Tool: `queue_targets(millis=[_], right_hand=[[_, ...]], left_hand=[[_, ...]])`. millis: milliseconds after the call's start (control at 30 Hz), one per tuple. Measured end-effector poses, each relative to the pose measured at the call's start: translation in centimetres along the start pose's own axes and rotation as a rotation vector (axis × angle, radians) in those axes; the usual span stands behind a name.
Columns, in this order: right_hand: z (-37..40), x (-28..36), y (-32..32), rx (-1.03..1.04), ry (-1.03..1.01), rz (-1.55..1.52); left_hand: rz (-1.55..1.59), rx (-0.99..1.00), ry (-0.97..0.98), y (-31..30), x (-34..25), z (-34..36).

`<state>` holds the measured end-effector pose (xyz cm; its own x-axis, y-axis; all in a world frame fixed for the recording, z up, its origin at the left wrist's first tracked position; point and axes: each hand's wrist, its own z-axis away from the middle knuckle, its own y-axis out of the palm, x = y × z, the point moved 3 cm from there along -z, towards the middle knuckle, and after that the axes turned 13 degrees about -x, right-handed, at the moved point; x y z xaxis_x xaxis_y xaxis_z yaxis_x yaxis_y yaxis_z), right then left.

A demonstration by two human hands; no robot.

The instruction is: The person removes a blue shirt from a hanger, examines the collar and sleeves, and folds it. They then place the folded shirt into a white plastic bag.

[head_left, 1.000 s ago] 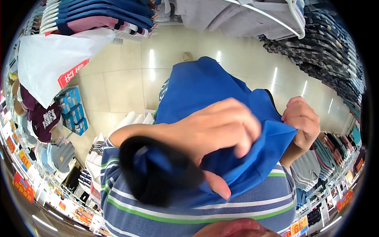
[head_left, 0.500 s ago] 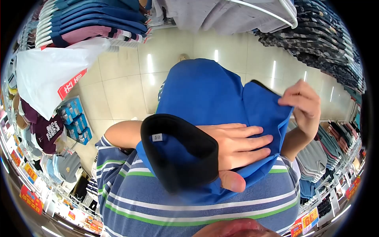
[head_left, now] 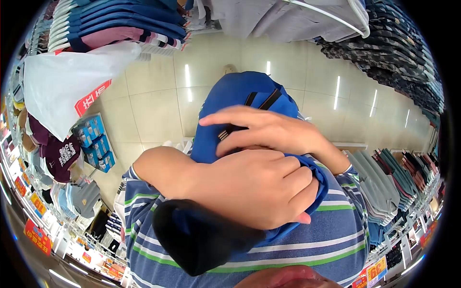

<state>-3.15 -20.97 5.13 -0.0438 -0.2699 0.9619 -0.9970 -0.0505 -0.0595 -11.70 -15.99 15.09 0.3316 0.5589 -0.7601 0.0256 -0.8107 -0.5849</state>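
Note:
A blue shirt [head_left: 211, 101] with a black collar [head_left: 192, 240] lies bunched against my striped top. Its collar hangs toward my chest, blurred. Dark strips of trim [head_left: 264, 99] cross the far part of the blue cloth. My left hand [head_left: 276, 187] is closed in a fist, with blue fabric bunched around and under its fingers. Over it reaches my right hand [head_left: 264, 129], its fingers stretched apart across the cloth. A dark piece with small gold marks [head_left: 223, 135] shows between those fingers. The right thumb is hidden.
Hanging shirts [head_left: 120, 29] fill the rack at upper left, near a white plastic bag [head_left: 62, 86] with red print. Blue boxes [head_left: 98, 144] stand below it. Camouflage clothes [head_left: 384, 57] hang at upper right, grey shirts [head_left: 372, 182] at right. Pale floor tiles [head_left: 149, 96] lie ahead.
My left hand has gone from lying flat on the shirt to a fist. My right hand has left the garment's right edge and come inward over it. The collar has tipped down.

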Motion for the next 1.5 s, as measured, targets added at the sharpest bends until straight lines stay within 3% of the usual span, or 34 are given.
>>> queue_targets(millis=[67,100,133,200,233,267,333,367,400,433,500,533,700,767,800,867,933,1133,1300,1500], right_hand=[[0.5,-0.3,0.1,-0.031,0.117,-0.135],[0.8,-0.6,0.1,-0.024,0.119,-0.139],[1.2,-0.7,0.1,0.025,0.037,-0.066],[1.5,-0.4,-0.1,0.074,-0.046,0.009],[1.5,-0.2,-0.1,0.164,-0.006,-0.063],[1.5,0.2,-0.3,0.254,0.035,-0.134],[1.5,0.8,-0.3,0.436,0.116,-0.28],[1.6,1.0,-0.1,0.526,0.158,-0.354],[0.8,1.4,-0.1,0.351,-0.163,-0.445],[1.2,1.6,-0.2,0.37,-0.172,-0.511],[2.2,2.1,-0.7,0.387,-0.183,-0.576],[2.6,2.3,-1.1,0.398,-0.159,-0.587],[3.7,3.5,-2.6,0.459,-0.063,-0.637],[3.3,3.4,-3.0,0.04,0.093,-0.355],[3.4,3.4,-3.0,0.057,0.091,-0.361],[4.0,2.7,-3.8,-0.149,0.14,-0.21],[6.6,2.8,-4.3,-0.493,0.341,-0.055],[11.2,1.5,-10.3,-1.158,0.28,0.045],[12.7,1.7,-17.5,-1.42,0.132,0.126],[10.8,-1.7,-22.4,-1.455,0.133,0.11]], left_hand=[[-0.029,-0.057,0.008,0.0,0.1,0.4],[-0.027,-0.192,0.042,-0.1,0.3,0.5],[-0.025,-0.325,0.079,-0.4,0.5,0.5],[0.065,-0.373,0.056,-1.1,2.0,0.3],[0.157,-0.419,0.034,-1.7,3.1,0.1],[0.186,-0.337,0.004,-2.0,4.4,0.1],[0.196,-0.561,0.093,-0.2,8.4,0.6],[0.314,-0.423,-0.05,-0.3,9.8,0.5],[0.429,-0.282,-0.192,-0.3,10.8,0.5],[0.482,-0.24,-0.286,0.8,11.9,0.6],[0.575,-0.215,-0.284,3.7,13.6,1.4],[0.645,-0.096,-0.156,10.9,19.5,4.0],[0.768,0.155,-0.488,10.7,20.8,5.3],[0.799,0.168,-0.535,10.5,21.7,6.2],[0.809,0.162,-0.548,10.5,22.0,6.7],[0.828,0.137,-0.556,10.3,22.3,7.2],[0.832,0.092,-0.538,10.4,22.0,7.3],[0.778,-0.076,-0.462,10.7,20.4,5.5],[0.696,-0.271,-0.382,11.4,18.5,2.3],[0.632,-0.499,-0.35,11.7,17.8,-0.5]])
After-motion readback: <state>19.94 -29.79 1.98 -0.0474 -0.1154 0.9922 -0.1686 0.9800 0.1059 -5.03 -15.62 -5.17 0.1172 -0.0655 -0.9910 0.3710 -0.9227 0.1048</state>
